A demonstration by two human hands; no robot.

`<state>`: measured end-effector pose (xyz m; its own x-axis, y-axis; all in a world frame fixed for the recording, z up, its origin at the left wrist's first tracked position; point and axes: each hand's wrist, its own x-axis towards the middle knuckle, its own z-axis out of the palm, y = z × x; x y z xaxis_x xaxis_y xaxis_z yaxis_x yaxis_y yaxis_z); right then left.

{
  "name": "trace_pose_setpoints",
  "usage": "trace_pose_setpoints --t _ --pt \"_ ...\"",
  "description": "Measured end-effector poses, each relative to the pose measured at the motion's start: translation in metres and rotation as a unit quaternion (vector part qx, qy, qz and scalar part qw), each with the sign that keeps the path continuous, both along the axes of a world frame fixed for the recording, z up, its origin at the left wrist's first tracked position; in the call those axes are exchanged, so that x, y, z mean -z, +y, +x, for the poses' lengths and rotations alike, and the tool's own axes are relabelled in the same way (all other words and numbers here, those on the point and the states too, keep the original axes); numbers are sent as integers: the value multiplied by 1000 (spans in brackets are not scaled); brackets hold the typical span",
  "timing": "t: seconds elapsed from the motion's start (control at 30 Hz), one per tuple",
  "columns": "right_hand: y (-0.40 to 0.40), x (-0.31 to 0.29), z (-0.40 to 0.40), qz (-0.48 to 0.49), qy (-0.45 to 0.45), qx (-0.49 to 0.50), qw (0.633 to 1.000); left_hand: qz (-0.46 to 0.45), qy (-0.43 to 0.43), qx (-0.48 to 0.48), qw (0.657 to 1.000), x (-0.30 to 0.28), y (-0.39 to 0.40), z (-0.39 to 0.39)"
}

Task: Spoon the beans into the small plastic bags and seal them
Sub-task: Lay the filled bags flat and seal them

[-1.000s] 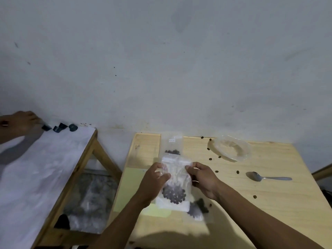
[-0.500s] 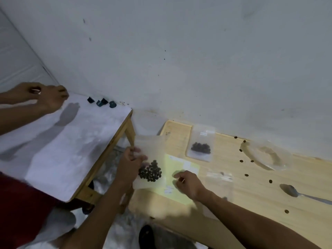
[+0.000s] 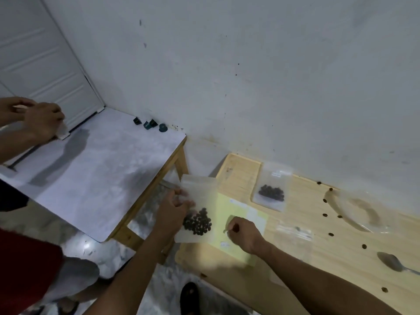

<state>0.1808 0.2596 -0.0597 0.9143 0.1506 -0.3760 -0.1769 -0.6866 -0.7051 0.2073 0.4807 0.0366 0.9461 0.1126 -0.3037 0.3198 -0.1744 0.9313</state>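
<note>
My left hand [image 3: 173, 210] pinches a small clear plastic bag [image 3: 200, 192] by its left edge. It holds the bag upright over the left end of the wooden table [image 3: 238, 171], with a cluster of dark beans [image 3: 197, 222] low inside. My right hand [image 3: 242, 233] rests curled in a fist on a pale yellow-green sheet [image 3: 244, 211], to the right of the bag and holding nothing I can see. A second bag with beans [image 3: 271, 192] lies flat further back. Empty bags [image 3: 293, 233] lie right of my right hand. A metal spoon [image 3: 392, 262] lies at the right edge.
A clear plastic container [image 3: 361, 211] sits at the back right, with loose beans [image 3: 330, 234] scattered around it. A white-topped table [image 3: 95, 178] stands to the left, where another person's hands [image 3: 41, 123] work; small dark caps [image 3: 150, 125] sit at its back. A dark shoe [image 3: 189, 296] is on the floor.
My right hand let go of the bag and dropped onto the yellow-green sheet. My left hand carried the bag left, and my view swung left and down.
</note>
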Motion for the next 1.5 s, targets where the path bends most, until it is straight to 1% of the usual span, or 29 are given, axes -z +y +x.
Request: trace_pose_setpoints --t 0.1,0.17,0.23,0.33,0.43,0.57,0.67,0.83,1.0,1.07,1.2,1.27,1.33,1.4,1.43,1.5 --pt "-18 -13 8 65 5 112 992 -1 -11 16 1000 -7 -15 5" --pt "-32 -31 15 120 -9 183 976 -8 -20 36 999 -11 -27 10" --pt "-44 -56 21 177 -26 234 956 -15 -27 64 997 -15 -41 16" --pt "-58 -92 28 258 -63 281 922 -19 -43 112 993 -20 -66 24" --pt "-65 -122 31 302 -102 274 907 -21 -59 154 986 -25 -95 31" --pt "-74 -145 31 265 -171 281 906 7 -94 195 976 -35 -134 34" --pt "-81 -149 29 223 -195 301 906 1 -104 220 970 -39 -153 32" --pt "-94 -152 25 177 -209 327 904 -20 -104 242 964 -39 -171 30" --pt "-96 -153 23 172 -216 355 893 -27 -100 252 962 -40 -178 30" --pt "-94 -155 22 172 -214 362 891 -28 -93 249 963 -41 -179 29" --pt "-92 -154 19 171 -218 366 889 -70 -54 225 970 -49 -182 28" --pt "-91 -154 18 153 -226 367 889 -70 -59 212 973 -54 -182 27" --pt "-92 -152 19 112 -216 385 890 -49 -77 199 976 -56 -180 28" --pt "-94 -150 21 113 -173 398 894 -45 -90 191 976 -56 -177 29" --pt "-95 -147 23 144 -142 403 893 -45 -96 190 976 -57 -176 30" --pt "-100 -143 26 235 -81 400 882 -33 -104 195 975 -58 -174 31"
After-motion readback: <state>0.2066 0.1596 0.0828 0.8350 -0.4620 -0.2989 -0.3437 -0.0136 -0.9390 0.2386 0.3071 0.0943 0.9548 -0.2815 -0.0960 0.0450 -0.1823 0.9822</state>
